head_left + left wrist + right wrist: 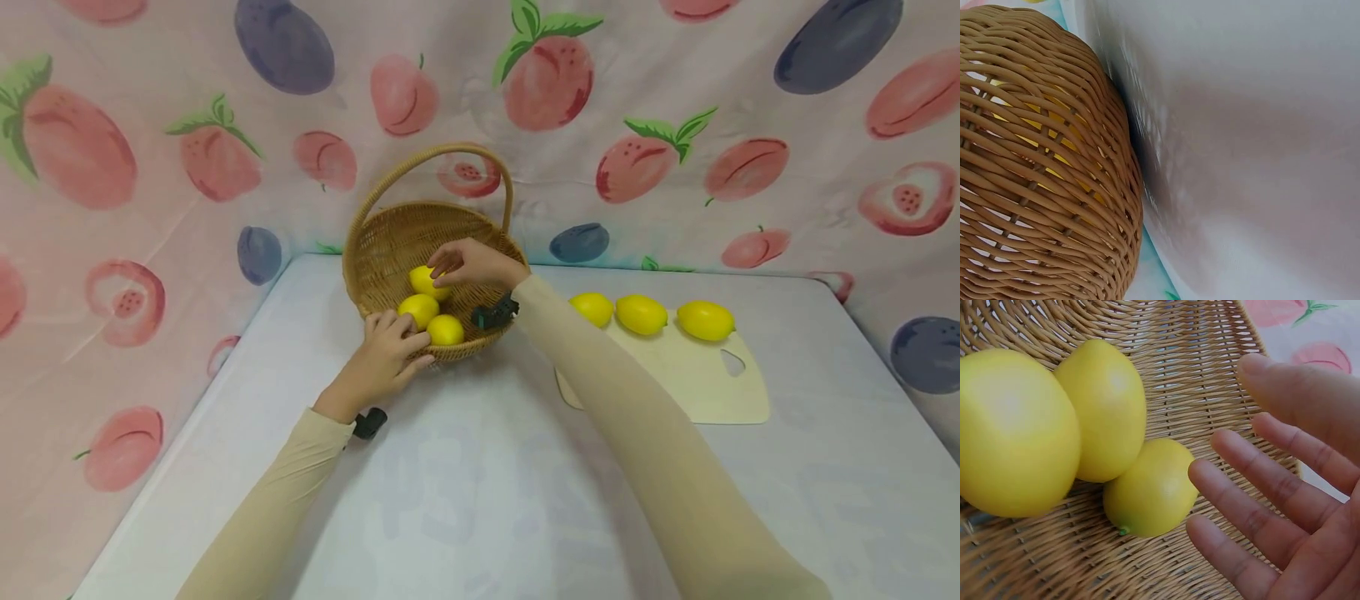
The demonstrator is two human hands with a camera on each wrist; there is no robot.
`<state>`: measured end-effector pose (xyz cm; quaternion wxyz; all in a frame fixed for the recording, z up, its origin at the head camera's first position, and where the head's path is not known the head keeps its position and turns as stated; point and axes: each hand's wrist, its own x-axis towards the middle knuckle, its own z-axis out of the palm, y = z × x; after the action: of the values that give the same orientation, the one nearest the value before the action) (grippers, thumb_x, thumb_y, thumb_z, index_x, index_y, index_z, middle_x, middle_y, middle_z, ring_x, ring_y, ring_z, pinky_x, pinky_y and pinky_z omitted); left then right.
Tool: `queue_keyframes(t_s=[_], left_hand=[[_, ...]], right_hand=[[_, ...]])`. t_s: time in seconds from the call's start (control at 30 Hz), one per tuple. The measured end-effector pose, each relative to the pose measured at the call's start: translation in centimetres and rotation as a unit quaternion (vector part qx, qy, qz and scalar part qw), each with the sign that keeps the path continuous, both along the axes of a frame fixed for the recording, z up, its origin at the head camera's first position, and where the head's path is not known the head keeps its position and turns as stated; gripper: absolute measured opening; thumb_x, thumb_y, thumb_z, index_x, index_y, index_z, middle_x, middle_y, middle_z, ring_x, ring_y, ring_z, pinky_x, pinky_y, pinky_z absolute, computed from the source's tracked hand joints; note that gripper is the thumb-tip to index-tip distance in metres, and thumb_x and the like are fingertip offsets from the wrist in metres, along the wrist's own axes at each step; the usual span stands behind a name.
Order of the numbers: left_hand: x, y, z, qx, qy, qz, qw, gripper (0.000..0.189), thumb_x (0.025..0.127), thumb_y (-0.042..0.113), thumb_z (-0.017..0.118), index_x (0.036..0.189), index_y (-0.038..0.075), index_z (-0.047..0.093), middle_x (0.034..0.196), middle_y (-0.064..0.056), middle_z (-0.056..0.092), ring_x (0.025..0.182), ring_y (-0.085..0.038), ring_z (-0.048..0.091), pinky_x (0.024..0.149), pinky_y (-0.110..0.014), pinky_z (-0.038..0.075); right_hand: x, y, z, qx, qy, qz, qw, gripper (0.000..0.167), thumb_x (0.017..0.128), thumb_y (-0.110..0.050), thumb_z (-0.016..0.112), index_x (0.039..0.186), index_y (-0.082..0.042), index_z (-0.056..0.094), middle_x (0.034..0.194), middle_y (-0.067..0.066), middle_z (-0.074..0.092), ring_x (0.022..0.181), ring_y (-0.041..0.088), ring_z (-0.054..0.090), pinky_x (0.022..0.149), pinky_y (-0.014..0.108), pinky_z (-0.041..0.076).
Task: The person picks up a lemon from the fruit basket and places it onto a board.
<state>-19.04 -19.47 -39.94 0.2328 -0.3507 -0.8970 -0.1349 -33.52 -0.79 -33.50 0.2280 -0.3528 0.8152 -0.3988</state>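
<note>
Your left hand [381, 354] grips the basket [397, 242]; brace it steadily; three lemons [418, 312] lie inside, just beyond that hand; your right hand [472, 263], spread and empty, hangs beside the farthest, so move gently; right of it, other lemons [641, 314] rest on a board [720, 387]

My head view looks forward, down at the table [480, 500]. Up close, my wrist views share the basket [435, 223]: left faces its outside, right its inside.
</note>
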Motion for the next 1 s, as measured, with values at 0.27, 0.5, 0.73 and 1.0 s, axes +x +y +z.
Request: queue_keyframes(t_s=[0.27,0.5,0.73,1.0], left_hand=[[-0.1,0.0,0.1,-0.008,0.022,-0.012,0.9997,0.036,0.097,0.044,0.039,0.085,0.014,0.055,0.082,-0.005,0.041,0.082,-0.022,0.034,0.078,-0.045,0.024],[-0.1,0.1,-0.1,-0.011,0.027,-0.012,0.9995,0.038,0.097,0.045,0.036,0.085,0.015,0.055,0.082,-0.005,0.042,0.083,-0.022,0.035,0.079,-0.045,0.025],[0.0,0.3,-0.2,-0.018,0.029,-0.008,0.9994,0.016,0.090,0.030,0.061,0.086,0.015,0.056,0.083,-0.005,0.043,0.083,-0.022,0.036,0.079,-0.045,0.025],[-0.1,0.3,-0.3,-0.009,0.033,-0.008,0.9994,0.037,0.098,0.044,0.037,0.085,0.015,0.056,0.083,-0.005,0.043,0.082,-0.022,0.035,0.078,-0.045,0.024]], right_hand=[[0.1,0.0,0.5,0.094,0.000,0.076,0.9927,0.032,0.087,-0.009,0.066,0.117,0.001,0.060,0.122,0.016,0.060,0.116,0.026,0.055,0.098,0.036,0.045],[0.0,-0.2,-0.4,0.174,-0.003,0.133,0.9757,0.039,0.083,-0.009,0.071,0.121,-0.005,0.061,0.128,0.011,0.059,0.121,0.023,0.051,0.102,0.036,0.042],[0.3,-0.6,-0.9,0.213,-0.016,0.143,0.9664,0.049,0.082,-0.006,0.071,0.129,-0.011,0.057,0.137,0.008,0.052,0.132,0.023,0.042,0.107,0.037,0.037],[0.1,-0.7,-0.9,0.212,-0.033,0.161,0.9634,0.050,0.082,-0.001,0.069,0.130,-0.010,0.056,0.139,0.009,0.050,0.130,0.024,0.044,0.105,0.037,0.040]])
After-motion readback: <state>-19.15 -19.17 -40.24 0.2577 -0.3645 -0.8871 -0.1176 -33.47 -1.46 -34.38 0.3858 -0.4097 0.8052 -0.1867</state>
